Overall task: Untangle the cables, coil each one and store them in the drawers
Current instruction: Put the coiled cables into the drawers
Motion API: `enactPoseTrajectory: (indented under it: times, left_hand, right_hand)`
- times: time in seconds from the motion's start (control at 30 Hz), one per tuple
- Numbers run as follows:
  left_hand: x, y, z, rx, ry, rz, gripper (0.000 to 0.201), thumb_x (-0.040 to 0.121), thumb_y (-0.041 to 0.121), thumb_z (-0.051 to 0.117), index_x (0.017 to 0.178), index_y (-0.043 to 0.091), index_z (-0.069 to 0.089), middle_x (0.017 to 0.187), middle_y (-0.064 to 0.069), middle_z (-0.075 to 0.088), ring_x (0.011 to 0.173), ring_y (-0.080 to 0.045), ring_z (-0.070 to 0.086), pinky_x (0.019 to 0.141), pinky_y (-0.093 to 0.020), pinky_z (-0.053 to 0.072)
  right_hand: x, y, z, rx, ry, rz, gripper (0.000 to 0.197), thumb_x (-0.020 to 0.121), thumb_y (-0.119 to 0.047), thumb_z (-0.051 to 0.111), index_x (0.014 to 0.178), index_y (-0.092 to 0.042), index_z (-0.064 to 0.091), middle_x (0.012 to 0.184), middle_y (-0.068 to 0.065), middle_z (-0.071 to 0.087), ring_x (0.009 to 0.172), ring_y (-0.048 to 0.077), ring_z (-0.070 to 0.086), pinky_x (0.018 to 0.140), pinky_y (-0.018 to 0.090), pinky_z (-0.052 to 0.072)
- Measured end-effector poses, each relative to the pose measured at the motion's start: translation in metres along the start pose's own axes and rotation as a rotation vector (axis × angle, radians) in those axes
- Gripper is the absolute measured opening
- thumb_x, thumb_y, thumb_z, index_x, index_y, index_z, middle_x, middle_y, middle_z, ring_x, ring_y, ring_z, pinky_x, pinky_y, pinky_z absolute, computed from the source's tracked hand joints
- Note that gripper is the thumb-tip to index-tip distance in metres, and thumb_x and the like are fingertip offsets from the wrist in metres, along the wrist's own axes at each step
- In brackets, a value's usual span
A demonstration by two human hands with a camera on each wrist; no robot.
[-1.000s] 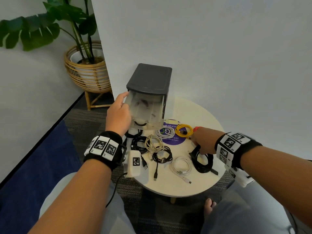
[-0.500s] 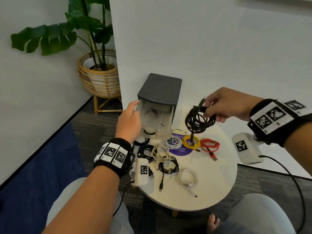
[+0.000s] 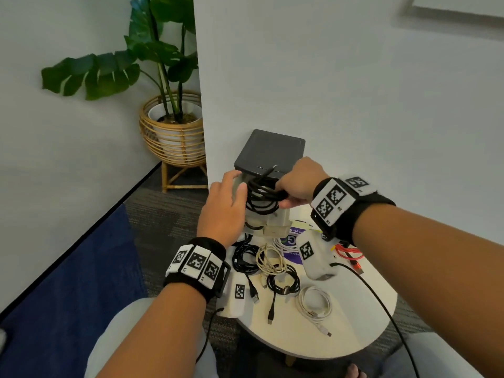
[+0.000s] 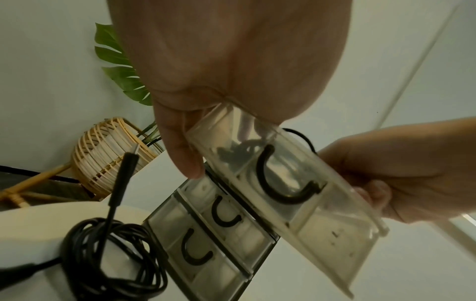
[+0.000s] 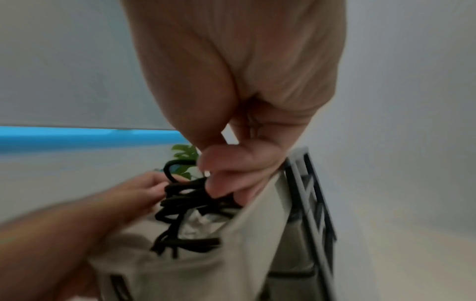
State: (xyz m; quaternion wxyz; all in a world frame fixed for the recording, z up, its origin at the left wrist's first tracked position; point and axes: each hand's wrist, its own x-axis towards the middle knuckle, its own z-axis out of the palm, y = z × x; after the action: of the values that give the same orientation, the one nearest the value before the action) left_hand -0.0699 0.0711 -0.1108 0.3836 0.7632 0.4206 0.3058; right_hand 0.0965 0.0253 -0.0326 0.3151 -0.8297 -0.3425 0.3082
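Right hand [image 3: 298, 184] grasping black coiled cable [image 3: 263, 196] over open top drawer [image 4: 285, 183]; left hand [image 3: 223, 208] gripping drawer's left edge.

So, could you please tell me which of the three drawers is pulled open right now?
The top drawer is open: it sticks out, held by the left hand. The two drawers below it sit flush and closed.

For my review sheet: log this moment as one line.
stage: storing | right hand: holds black coiled cable over top drawer | left hand: holds drawer open | table: coils left
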Motion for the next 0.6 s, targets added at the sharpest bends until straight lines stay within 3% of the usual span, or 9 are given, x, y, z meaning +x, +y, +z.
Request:
enactPoseTrajectory:
  times: [0.07,0.13,0.2,0.27,0.33,0.47,0.6]
  left_hand:
    - [0.002,-0.001,0.001,0.036,-0.011,0.001,0.034,0.108,0.044,0.034,0.141,0.041,0.040,0.126,-0.001,0.049,0.104,-0.020,0.056,0.091,-0.043,0.048]
    - [0.005,-0.003,0.002,0.067,-0.021,0.001,0.034,0.107,0.045,0.035,0.141,0.042,0.040,0.128,0.000,0.048,0.103,-0.020,0.057,0.091,-0.044,0.050]
    - [0.007,-0.004,0.002,0.077,-0.029,-0.010,0.033,0.107,0.046,0.035,0.139,0.041,0.042,0.130,0.001,0.048,0.107,-0.020,0.056,0.093,-0.044,0.049]
    - [0.008,-0.004,0.002,0.074,-0.031,-0.015,0.032,0.107,0.047,0.033,0.137,0.040,0.045,0.130,0.001,0.049,0.108,-0.020,0.056,0.094,-0.045,0.048]
    - [0.009,-0.004,0.002,0.081,-0.029,-0.017,0.033,0.108,0.047,0.031,0.135,0.039,0.047,0.129,0.000,0.050,0.107,-0.020,0.055,0.093,-0.045,0.048]
    - [0.010,-0.004,0.003,0.080,-0.024,-0.020,0.033,0.108,0.042,0.032,0.136,0.036,0.048,0.130,-0.001,0.052,0.107,-0.018,0.053,0.087,-0.038,0.042]
    - [0.010,-0.003,0.003,0.071,-0.032,-0.036,0.031,0.106,0.042,0.041,0.136,0.038,0.048,0.127,0.000,0.054,0.108,-0.019,0.054,0.091,-0.040,0.046]
  right_hand:
    - [-0.003,0.001,0.003,-0.245,0.044,-0.093,0.019,0.090,-0.012,0.063,0.073,-0.008,0.058,0.047,0.003,0.064,0.066,0.025,0.071,0.056,0.032,0.060]
    - [-0.009,0.001,0.000,-0.544,0.167,-0.270,0.021,0.093,-0.024,0.059,0.078,-0.010,0.061,0.070,0.006,0.068,0.072,0.023,0.068,0.066,0.034,0.058]
    - [-0.014,0.003,-0.006,-0.602,0.236,-0.494,0.018,0.094,-0.029,0.058,0.103,-0.016,0.066,0.099,0.001,0.062,0.088,0.019,0.060,0.076,0.033,0.051]
    - [-0.017,0.007,-0.011,-0.605,0.105,-0.712,0.037,0.095,-0.032,0.060,0.131,-0.026,0.061,0.117,-0.003,0.054,0.102,0.016,0.055,0.087,0.032,0.047]
    - [-0.020,0.013,-0.010,-0.707,-0.065,-0.834,0.044,0.097,-0.037,0.062,0.140,-0.031,0.057,0.129,-0.003,0.054,0.112,0.015,0.052,0.095,0.033,0.046]
    - [-0.023,0.022,-0.003,-0.887,-0.185,-0.915,0.042,0.100,-0.033,0.061,0.142,-0.029,0.058,0.123,-0.002,0.060,0.105,0.013,0.056,0.089,0.027,0.045]
    - [-0.026,0.018,0.006,-1.056,-0.219,-0.967,0.038,0.103,-0.029,0.055,0.141,-0.027,0.057,0.117,0.001,0.061,0.104,0.019,0.061,0.086,0.033,0.051]
